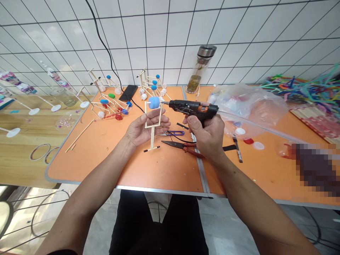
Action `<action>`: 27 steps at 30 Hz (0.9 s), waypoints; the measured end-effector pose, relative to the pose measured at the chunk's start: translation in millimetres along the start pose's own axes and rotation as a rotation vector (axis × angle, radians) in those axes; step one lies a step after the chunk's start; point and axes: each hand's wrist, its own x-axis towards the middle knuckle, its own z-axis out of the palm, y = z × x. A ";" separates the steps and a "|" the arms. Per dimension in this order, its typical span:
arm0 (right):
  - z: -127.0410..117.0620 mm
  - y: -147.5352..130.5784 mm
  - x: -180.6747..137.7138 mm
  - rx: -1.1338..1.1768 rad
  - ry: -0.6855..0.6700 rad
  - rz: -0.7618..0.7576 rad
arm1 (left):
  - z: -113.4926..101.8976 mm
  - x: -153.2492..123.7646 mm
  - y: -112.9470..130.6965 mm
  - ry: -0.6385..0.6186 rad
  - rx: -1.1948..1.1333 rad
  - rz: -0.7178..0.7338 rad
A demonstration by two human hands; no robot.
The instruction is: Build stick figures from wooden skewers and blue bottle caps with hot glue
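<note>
Beyond and left of the left hand [139,131], pale wooden-stick models with coloured round caps [111,95] look further built than the pale wooden-stick frame [152,136] pinched in its grip, where one round blue plastic cap [154,102] sits between two prongs. Rightward, the right hand [208,136] clasps a black glue gun [183,105], nozzle just beside that cap; no writing is legible.

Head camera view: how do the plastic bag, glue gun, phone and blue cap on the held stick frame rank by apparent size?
1. Plastic bag
2. Glue gun, partly covered by the right hand
3. Phone
4. Blue cap
</note>
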 end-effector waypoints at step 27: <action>-6.0 6.4 -2.2 -0.214 0.020 -0.090 | 0.8 -0.7 1.3 -0.011 0.169 0.044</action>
